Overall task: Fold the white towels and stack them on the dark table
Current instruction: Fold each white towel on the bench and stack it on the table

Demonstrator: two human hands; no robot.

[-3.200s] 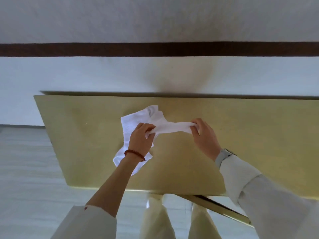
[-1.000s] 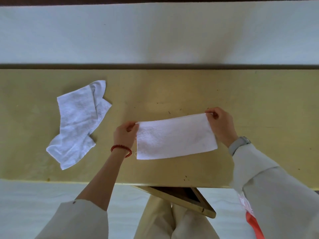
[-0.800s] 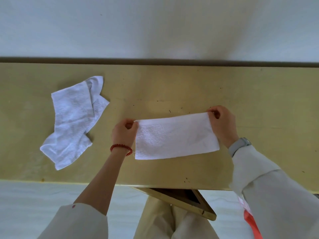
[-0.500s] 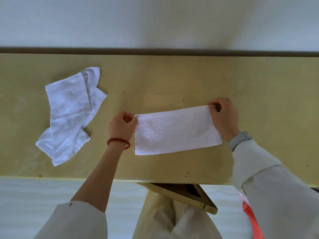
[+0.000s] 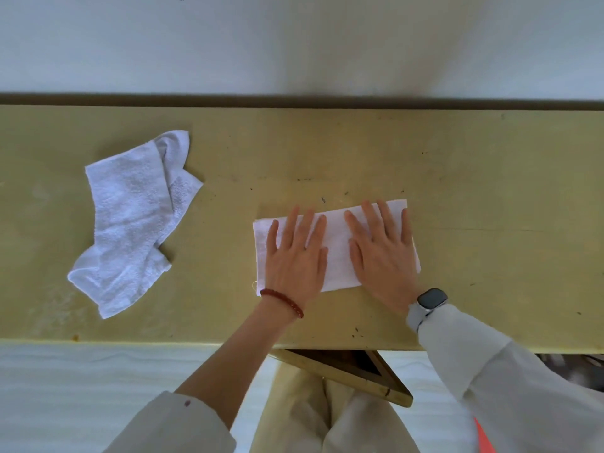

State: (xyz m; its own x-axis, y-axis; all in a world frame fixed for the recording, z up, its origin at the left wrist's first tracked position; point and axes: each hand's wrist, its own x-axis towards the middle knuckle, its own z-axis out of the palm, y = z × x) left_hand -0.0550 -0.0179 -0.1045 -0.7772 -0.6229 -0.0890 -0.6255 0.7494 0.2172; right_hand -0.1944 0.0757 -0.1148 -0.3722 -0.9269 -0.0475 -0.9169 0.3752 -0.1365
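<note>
A folded towel (image 5: 336, 243) is laid flat on the table (image 5: 490, 207), right of the frame's centre, with its long axis running left to right and tilted slightly upward toward the right. The left hand (image 5: 295, 253) is pressed flat on the left half of the strip and the right hand (image 5: 380, 253) on the right half; on both, the fingers are straight and spread, and nothing is gripped. The two short ends are left exposed, one just beyond each hand. A second, crumpled towel (image 5: 130, 220) is found at the left of the frame, well apart from the strip and nearer the left hand. The step in hand is judged to be the smoothing of the first fold. Since the long axis runs across the frame, the next fold is best made end to end, each short end being within reach of the hand beside it.
</note>
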